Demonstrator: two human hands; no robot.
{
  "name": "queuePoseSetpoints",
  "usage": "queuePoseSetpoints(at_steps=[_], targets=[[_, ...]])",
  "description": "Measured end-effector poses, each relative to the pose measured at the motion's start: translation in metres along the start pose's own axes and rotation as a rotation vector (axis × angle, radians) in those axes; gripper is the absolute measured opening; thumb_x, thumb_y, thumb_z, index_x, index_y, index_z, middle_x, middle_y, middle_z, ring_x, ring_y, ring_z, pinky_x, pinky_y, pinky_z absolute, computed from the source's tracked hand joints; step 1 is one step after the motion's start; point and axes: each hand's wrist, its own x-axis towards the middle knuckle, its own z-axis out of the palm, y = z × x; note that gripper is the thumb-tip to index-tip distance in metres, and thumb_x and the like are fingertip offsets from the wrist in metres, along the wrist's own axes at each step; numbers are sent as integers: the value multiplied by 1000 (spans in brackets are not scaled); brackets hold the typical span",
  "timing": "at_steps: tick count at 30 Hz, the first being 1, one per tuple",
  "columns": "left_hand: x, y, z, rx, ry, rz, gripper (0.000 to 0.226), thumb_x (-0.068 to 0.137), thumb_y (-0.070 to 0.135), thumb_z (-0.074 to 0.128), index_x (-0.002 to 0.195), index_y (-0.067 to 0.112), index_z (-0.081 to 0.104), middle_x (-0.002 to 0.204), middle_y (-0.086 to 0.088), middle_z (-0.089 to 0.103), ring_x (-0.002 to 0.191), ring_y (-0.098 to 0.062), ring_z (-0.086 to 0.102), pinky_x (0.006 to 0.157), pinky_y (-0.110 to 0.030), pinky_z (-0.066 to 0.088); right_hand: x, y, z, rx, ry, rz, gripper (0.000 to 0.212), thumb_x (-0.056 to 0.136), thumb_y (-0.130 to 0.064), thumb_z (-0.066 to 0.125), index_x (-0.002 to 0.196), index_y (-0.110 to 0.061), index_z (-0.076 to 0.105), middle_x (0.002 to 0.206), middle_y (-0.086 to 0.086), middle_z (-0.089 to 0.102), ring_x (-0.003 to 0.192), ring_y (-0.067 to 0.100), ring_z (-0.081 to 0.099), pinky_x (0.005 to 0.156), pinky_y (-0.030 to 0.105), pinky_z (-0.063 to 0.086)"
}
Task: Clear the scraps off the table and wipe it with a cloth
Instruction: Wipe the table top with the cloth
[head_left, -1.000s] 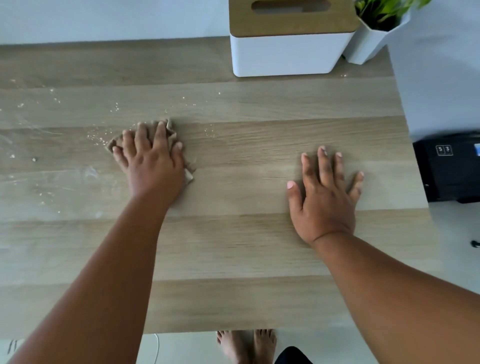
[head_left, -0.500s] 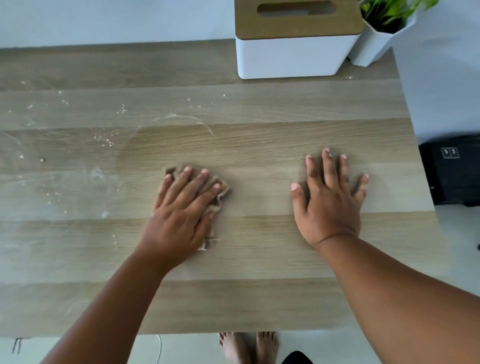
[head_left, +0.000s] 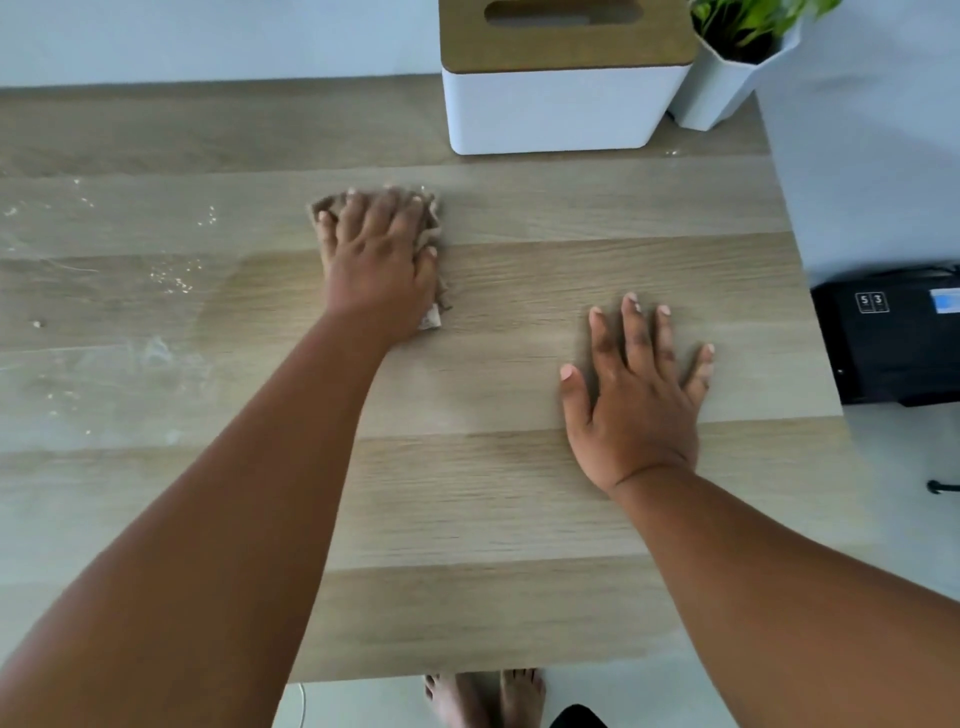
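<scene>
My left hand (head_left: 379, 260) presses flat on a crumpled brown cloth (head_left: 432, 223) on the wooden table (head_left: 467, 519), a little in front of the tissue box. Only the cloth's edges show around my fingers. My right hand (head_left: 636, 395) lies flat on the table to the right, fingers spread, holding nothing. Small white crumbs (head_left: 174, 278) and pale smears (head_left: 104, 374) cover the left part of the table, left of the cloth.
A white tissue box with a wooden lid (head_left: 561, 88) stands at the back edge, a white plant pot (head_left: 717, 88) beside it. A black device (head_left: 893, 338) sits off the table's right edge. My bare feet (head_left: 483, 699) show below the near edge.
My left hand slid the cloth from the left toward the near middle, then away and right to a spot in front of the tissue box. My right hand stayed flat in place.
</scene>
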Motion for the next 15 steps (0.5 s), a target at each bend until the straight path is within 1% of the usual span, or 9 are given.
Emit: queuePoseSetpoints(at_steps=[2, 4, 6, 8, 10, 13, 15], targets=[[-20, 13, 3, 6, -16, 120, 61, 96, 45, 39, 156, 33, 40, 167, 3, 32, 157, -28, 16, 127, -57, 4, -1, 0, 0, 9, 4, 0, 69, 100, -60, 17, 164, -33, 17, 175, -2, 2, 161, 26, -7, 123, 68, -2], [-50, 18, 6, 16, -31, 224, 59, 97, 44, 38, 155, 33, 42, 166, 5, 33, 158, -27, 15, 126, -57, 5, -1, 0, -1, 14, 6, -2, 69, 100, -59, 18, 164, -33, 18, 175, -2, 2, 161, 27, -7, 123, 68, -2], [-83, 14, 8, 31, -35, 296, 57, 98, 43, 40, 153, 31, 45, 165, 5, 35, 158, -27, 15, 126, -58, 10, -1, -1, -2, 12, -6, 3, 69, 100, -60, 18, 164, -33, 18, 175, -2, 1, 161, 27, -7, 123, 68, -2], [-108, -1, 6, 49, -8, 327, 57, 96, 40, 44, 152, 28, 48, 164, 2, 38, 158, -27, 19, 125, -57, 17, -1, 0, -2, 10, -19, 7, 69, 100, -60, 17, 164, -33, 18, 175, -2, 0, 161, 27, -9, 123, 68, -2], [-115, -22, 2, 37, 50, 266, 58, 94, 36, 46, 150, 23, 51, 162, -4, 41, 156, -29, 26, 125, -55, 20, -1, 0, -3, 8, -23, 4, 69, 100, -60, 17, 164, -34, 17, 175, -2, -1, 161, 27, -9, 123, 68, -2], [-88, -42, -9, 29, 109, 34, 61, 90, 37, 44, 147, 17, 54, 160, -9, 44, 152, -33, 31, 125, -53, 19, -2, 0, -4, 12, -24, -1, 69, 100, -60, 17, 164, -34, 16, 175, -2, -1, 161, 27, -10, 123, 68, -2], [-53, -41, -13, 17, 107, -98, 63, 90, 41, 43, 148, 18, 51, 161, -8, 41, 152, -35, 28, 125, -54, 16, -2, 0, -4, 9, -21, -3, 69, 100, -60, 17, 164, -34, 16, 175, -2, -1, 161, 27, -10, 123, 68, -1]])
